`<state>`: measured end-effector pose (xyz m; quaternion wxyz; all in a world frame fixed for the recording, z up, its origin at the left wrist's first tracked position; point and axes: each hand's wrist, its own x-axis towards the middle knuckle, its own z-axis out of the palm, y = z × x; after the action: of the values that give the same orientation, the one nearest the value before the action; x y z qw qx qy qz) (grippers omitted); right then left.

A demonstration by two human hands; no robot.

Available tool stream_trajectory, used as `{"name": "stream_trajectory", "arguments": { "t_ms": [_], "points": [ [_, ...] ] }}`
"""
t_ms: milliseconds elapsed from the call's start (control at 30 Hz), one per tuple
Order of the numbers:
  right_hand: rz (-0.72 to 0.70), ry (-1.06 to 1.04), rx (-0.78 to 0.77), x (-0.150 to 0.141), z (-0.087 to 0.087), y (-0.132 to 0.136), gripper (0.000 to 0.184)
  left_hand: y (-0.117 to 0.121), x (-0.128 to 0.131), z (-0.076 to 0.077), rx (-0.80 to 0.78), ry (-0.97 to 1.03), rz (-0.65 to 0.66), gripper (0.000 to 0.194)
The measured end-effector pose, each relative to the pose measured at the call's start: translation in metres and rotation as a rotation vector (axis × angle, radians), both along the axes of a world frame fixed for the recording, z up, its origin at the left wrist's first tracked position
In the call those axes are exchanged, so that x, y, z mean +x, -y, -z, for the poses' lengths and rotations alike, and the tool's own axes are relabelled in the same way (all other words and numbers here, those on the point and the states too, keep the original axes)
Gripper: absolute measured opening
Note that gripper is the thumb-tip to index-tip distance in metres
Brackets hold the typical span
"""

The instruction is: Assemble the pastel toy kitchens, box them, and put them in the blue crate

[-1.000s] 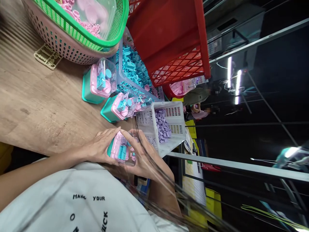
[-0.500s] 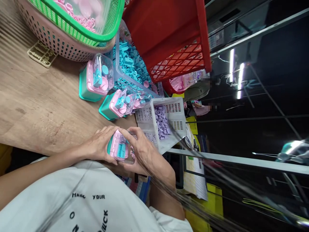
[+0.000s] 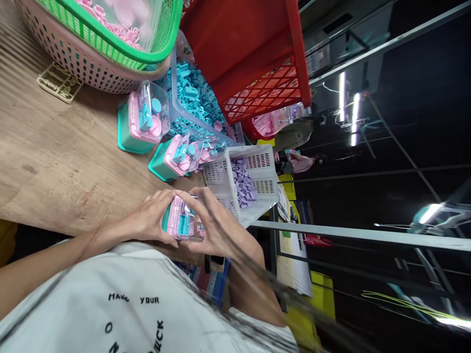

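Observation:
Between my two hands is a small toy box with a teal base, a pink rim and a clear top that shows blue and pink pieces inside. My left hand grips its teal base end, thumb below and fingers above. On the clear end, my right hand is wrapped around the cover, and its fingertips meet the pink rim. Two similar boxes stand on the wooden table beyond my hands: one nearer box and one farther box.
A green basket of pink pieces sits in a pink basket. Beside them are a clear bin of blue pieces, a red crate and a white basket with purple pieces. A cream plastic frame lies on the table.
The whole view has shifted slightly, with things appearing a little farther left. My right hand has closed in a bit on the clear cover; both hands still hold the box.

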<state>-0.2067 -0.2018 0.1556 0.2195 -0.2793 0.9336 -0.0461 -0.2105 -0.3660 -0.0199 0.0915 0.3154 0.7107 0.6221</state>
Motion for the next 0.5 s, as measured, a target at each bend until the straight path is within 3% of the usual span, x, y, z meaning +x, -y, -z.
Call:
{"name": "stream_trajectory", "arguments": {
  "t_ms": [267,400,500],
  "points": [
    [0.03,-0.017,-0.169,0.009,0.022,-0.021,0.108,0.003,-0.003,0.004,0.01,-0.031,0.005,0.122],
    [0.132,-0.026,-0.309,0.015,0.04,-0.033,0.113,0.007,-0.004,0.0,0.013,-0.027,0.041,0.124],
    [0.221,-0.054,-0.381,0.019,0.051,-0.028,0.114,0.015,-0.005,-0.004,0.033,0.011,0.024,0.113]
  ]
}}
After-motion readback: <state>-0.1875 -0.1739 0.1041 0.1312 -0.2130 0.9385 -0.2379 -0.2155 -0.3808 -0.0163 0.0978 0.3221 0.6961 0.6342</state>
